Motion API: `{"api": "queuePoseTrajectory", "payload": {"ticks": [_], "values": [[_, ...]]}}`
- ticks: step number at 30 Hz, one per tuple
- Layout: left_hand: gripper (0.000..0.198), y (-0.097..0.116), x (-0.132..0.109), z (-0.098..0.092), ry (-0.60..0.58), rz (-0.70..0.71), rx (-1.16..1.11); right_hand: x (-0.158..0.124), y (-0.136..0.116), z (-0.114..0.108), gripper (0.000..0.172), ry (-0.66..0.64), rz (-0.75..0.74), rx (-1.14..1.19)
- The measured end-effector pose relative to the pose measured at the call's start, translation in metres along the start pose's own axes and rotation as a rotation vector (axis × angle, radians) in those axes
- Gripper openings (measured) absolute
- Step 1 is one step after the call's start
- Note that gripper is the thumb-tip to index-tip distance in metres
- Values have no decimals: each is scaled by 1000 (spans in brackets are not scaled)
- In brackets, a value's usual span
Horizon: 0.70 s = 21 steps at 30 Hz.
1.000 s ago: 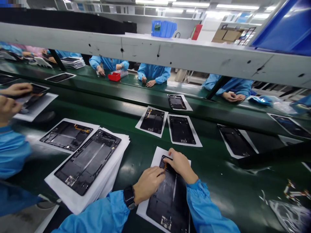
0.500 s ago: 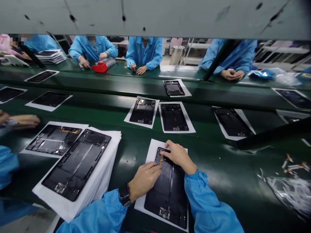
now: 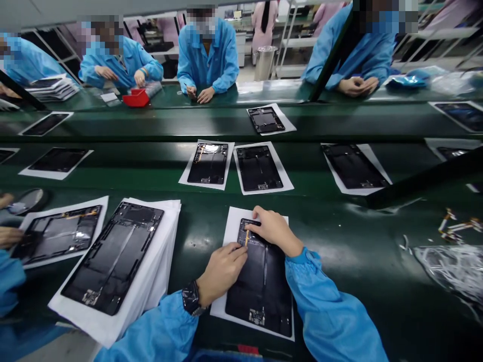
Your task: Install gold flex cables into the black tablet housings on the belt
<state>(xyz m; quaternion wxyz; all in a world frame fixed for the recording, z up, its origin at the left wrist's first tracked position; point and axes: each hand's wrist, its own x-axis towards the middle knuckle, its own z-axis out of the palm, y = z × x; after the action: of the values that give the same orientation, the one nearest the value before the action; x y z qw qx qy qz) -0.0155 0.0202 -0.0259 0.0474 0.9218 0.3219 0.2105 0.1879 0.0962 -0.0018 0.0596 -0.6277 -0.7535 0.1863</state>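
Observation:
In front of me a black tablet housing [image 3: 260,281] lies on a white sheet [image 3: 231,226]. An orange flex strip [image 3: 247,238] runs along its upper left part. My left hand [image 3: 222,269], with a black watch at the wrist, has its fingers pressed together at the strip's lower end. My right hand [image 3: 273,230] reaches in from the right, thumb and forefinger bent at the strip's upper end. Whether either hand pinches the strip or only presses on it is too small to tell.
On the left, another housing [image 3: 113,259] tops a stack of white sheets [image 3: 166,241]. A neighbour's hand [image 3: 9,236] touches a housing [image 3: 62,231] beside it. More housings lie beyond. A bag of white strips [image 3: 453,266] sits at right, near a dark slanting bar [image 3: 426,176].
The view has tilted up, showing more of the people opposite. The neighbour's housing at the left has turned and moved left, with a hand now at it. My hands stay at the orange strip.

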Motion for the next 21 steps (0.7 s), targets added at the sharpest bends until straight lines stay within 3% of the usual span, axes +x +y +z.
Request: {"api": "queuePoseTrajectory", "payload": {"ticks": [11, 21], "values": [[22, 2, 1, -4, -57, 7, 29, -1, -1, 0, 30, -10, 7, -30], [19, -9, -3, -4, -21, -1, -156, -1, -1, -1, 30, -18, 12, -37]]}}
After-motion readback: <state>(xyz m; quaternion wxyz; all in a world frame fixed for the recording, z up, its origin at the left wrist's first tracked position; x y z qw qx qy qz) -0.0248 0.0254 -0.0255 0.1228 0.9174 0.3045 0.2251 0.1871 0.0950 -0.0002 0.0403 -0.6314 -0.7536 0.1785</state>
